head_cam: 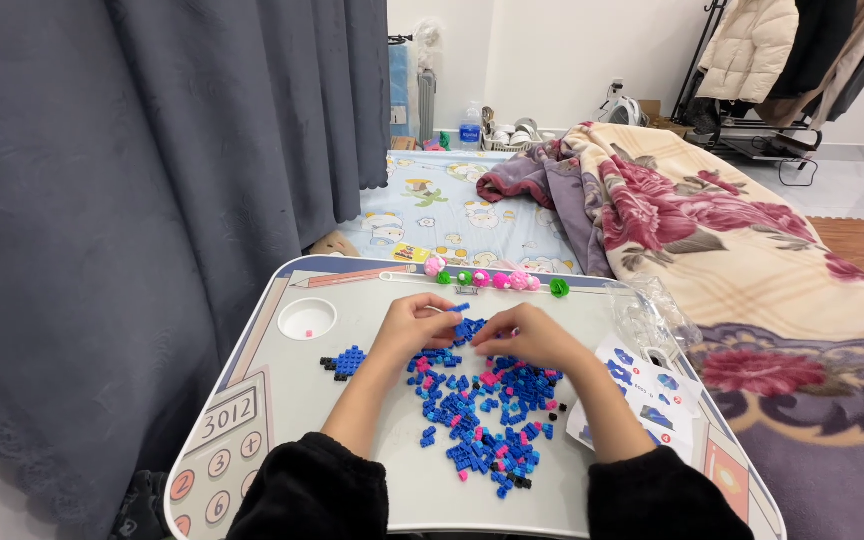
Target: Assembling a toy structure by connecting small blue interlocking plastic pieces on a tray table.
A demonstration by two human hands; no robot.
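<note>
My left hand [414,325] and my right hand [530,335] meet over a pile of small blue and pink bricks [487,410] on a lap tray table [392,470]. Between the fingertips of both hands sits a small blue brick assembly [468,326]. A loose blue brick [461,308] lies just beyond the fingers. A small flat blue brick piece [348,361] rests apart, left of my left wrist. Both sleeves are black.
A round cup recess [307,319] holds one pink bit. Pink and green beads [497,279] line the tray's far edge. An instruction sheet [642,395] and a clear plastic bag [652,315] lie at right. A grey curtain [152,180] hangs left; a floral blanket [732,250] lies right.
</note>
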